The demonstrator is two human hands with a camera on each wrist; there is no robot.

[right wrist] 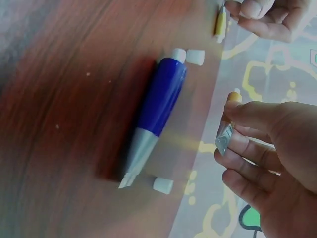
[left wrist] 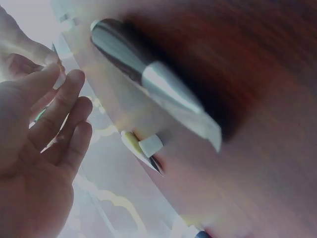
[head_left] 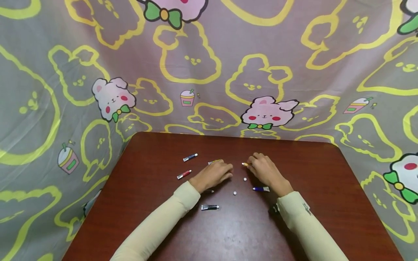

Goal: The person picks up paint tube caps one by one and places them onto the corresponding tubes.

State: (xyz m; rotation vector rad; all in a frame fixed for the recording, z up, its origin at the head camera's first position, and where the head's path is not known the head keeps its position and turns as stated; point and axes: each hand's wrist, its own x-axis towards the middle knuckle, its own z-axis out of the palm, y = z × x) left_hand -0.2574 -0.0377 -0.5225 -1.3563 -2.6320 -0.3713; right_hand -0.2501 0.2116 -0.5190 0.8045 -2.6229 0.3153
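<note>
Table (head_left: 241,232): since tubes (head_left: 184,174) are strewn across it, bumps should be avoided.
Left hand (head_left: 213,174): loosely bent, nothing visibly held.
Right hand (head_left: 266,172): closed to a pinch, best kept light.
Orange tube (right wrist: 226,135): pinched there, towards the table's far edge.

Head view: left arm is reaching toward 2 o'clock, left hand (head_left: 213,174) relaxing with fingers slightly bent; right arm is angling toward 11, right hand (head_left: 265,170) pinching between thumb and fingers.

The head view looks forward and down over the table (head_left: 248,232); closer, tilted wrist views share the curtain (left wrist: 106,173) beyond.
</note>
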